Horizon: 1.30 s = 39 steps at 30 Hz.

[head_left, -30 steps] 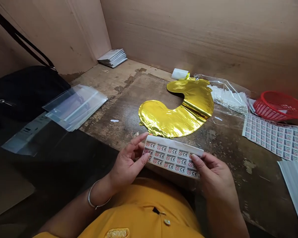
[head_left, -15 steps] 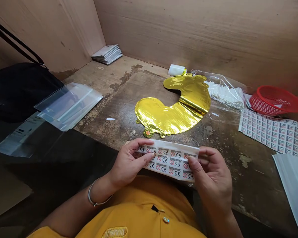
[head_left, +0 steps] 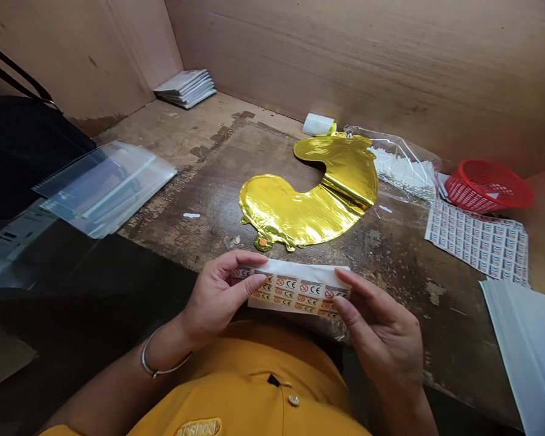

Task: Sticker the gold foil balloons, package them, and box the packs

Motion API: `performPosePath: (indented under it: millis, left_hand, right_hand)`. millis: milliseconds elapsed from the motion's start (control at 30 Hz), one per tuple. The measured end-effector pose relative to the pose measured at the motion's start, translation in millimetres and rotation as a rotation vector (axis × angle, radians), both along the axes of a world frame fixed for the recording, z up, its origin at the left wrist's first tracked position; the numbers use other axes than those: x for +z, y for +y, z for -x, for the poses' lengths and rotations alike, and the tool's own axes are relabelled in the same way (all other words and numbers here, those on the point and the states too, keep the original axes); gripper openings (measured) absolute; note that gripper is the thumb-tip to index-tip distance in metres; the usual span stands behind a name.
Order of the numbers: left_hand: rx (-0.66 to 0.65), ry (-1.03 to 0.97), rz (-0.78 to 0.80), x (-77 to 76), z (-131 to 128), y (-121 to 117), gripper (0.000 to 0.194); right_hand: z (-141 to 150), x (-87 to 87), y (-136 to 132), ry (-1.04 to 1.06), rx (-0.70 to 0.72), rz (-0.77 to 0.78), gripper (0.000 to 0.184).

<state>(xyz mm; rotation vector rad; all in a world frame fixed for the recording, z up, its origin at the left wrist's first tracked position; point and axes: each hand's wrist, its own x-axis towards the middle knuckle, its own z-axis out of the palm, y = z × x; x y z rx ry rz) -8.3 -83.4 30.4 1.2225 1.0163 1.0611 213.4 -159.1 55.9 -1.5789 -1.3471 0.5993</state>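
Observation:
Between both hands I hold a small sheet of CE stickers [head_left: 295,292], printed in rows with red warning circles and a blank white strip along its top. My left hand [head_left: 222,293] pinches its left end, thumb in front and index finger over the upper edge. My right hand [head_left: 379,324] grips the right end with thumb and index finger; the other fingers are partly hidden behind. Just beyond the sheet, a flat gold foil balloon [head_left: 295,209] with a curved shape lies on the table. An orange spot shows on its near tab.
Clear plastic sleeves [head_left: 113,188] lie at the left beside a black bag [head_left: 27,157]. A stack of folded papers [head_left: 186,88] sits in the back corner. At the right are a bag of white sticks [head_left: 404,172], a red basket [head_left: 485,188], a larger sticker sheet [head_left: 479,239] and white sheets [head_left: 527,339].
The sticker sheet has tilted and bent, its lower rows now angled away. My right index finger has come onto its top edge. The whole view has shifted slightly.

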Motion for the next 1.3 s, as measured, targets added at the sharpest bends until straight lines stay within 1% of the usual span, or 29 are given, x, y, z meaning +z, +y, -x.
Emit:
performPosePath:
  millis: [67, 233, 300, 400, 433, 533, 567, 600, 633, 667, 700, 767, 800, 867, 900, 967, 1000, 1067, 1133, 1233, 1300]
  left_hand:
    - [-0.014, 0.033, -0.057, 0.0, 0.6, 1.3, 0.015]
    - [-0.029, 0.171, -0.185, -0.8, 3.2, 0.1, 0.014]
    - [-0.037, 0.246, -0.258, -0.4, 5.7, -1.4, 0.012]
    - [-0.058, 0.368, -0.343, 1.5, 9.5, -2.4, 0.005]
    - [-0.041, 0.42, -0.372, 2.5, 10.4, -2.3, 0.005]
    - [0.079, 0.556, -0.508, 6.3, 12.7, -1.0, 0.008]
    - [0.096, 0.565, -0.558, 7.8, 13.3, -0.4, 0.008]
    - [0.079, 0.543, -0.591, 9.4, 13.8, 0.3, 0.009]
    - [0.027, 0.502, -0.587, 11.1, 14.3, 0.9, 0.01]
    - [-0.04, 0.454, -0.54, 12.9, 14.5, 1.5, 0.011]
    - [-0.106, 0.411, -0.456, 14.8, 14.5, 2.1, 0.012]
    - [-0.175, 0.351, -0.249, 18.2, 13.8, 3.6, 0.015]
    - [-0.176, 0.332, -0.163, 19.3, 13.1, 4.5, 0.017]
    - [-0.16, 0.29, -0.061, 20.1, 11.8, 6.8, 0.019]
    - [-0.156, 0.268, -0.025, 19.6, 11.5, 8.0, 0.019]
    - [-0.157, 0.214, 0.059, 17.7, 11.5, 9.9, 0.019]
    - [-0.166, 0.18, 0.102, 16.6, 11.9, 10.4, 0.019]
    - [-0.198, 0.108, 0.174, 14.8, 13.3, 10.0, 0.019]
    - [-0.221, 0.051, 0.216, 14.0, 15.1, 8.4, 0.02]
    - [-0.194, -0.009, 0.255, 12.5, 16.7, 6.7, 0.025]
    - [-0.182, -0.023, 0.268, 9.3, 16.7, 7.9, 0.029]
  right_hand:
    - [0.6, 4.5, 2.2, -0.028, 0.017, 0.036, 0.033]
    - [2.5, 13.3, 3.3, -0.196, 0.011, -0.004, 0.018]
    - [3.1, 15.0, 3.2, -0.221, 0.011, 0.006, 0.012]
    - [4.8, 16.0, 3.4, -0.24, 0.002, 0.03, 0.008]
    - [5.3, 16.3, 3.5, -0.246, 0.001, 0.035, 0.007]
    - [5.5, 18.1, 3.6, -0.256, 0.021, 0.031, 0.005]
    - [4.9, 19.1, 3.8, -0.263, 0.034, 0.024, 0.005]
    - [3.9, 20.2, 4.2, -0.272, 0.038, 0.01, 0.005]
    - [2.9, 21.2, 4.7, -0.28, 0.036, -0.007, 0.005]
    - [1.9, 22.0, 5.5, -0.28, 0.033, -0.021, 0.004]
    - [1.0, 22.3, 6.4, -0.255, 0.03, -0.026, 0.005]
    - [0.2, 21.4, 8.3, -0.092, 0.044, 0.022, 0.007]
    - [0.2, 20.0, 9.2, 0.038, 0.07, 0.085, 0.005]
    - [0.7, 15.9, 10.2, 0.29, 0.128, 0.244, 0.016]
    - [1.1, 13.6, 10.2, 0.366, 0.155, 0.317, 0.02]
    - [1.7, 10.3, 9.1, 0.402, 0.165, 0.392, 0.017]
    - [1.8, 9.7, 8.0, 0.391, 0.141, 0.393, 0.015]
    - [1.4, 11.2, 5.5, 0.387, 0.078, 0.367, 0.019]
    - [0.4, 14.7, 3.8, 0.414, 0.052, 0.345, 0.017]
    - [-2.3, 15.5, 5.8, 0.427, 0.116, 0.359, 0.016]
    - [-3.6, 8.8, 10.6, 0.43, 0.153, 0.38, 0.02]
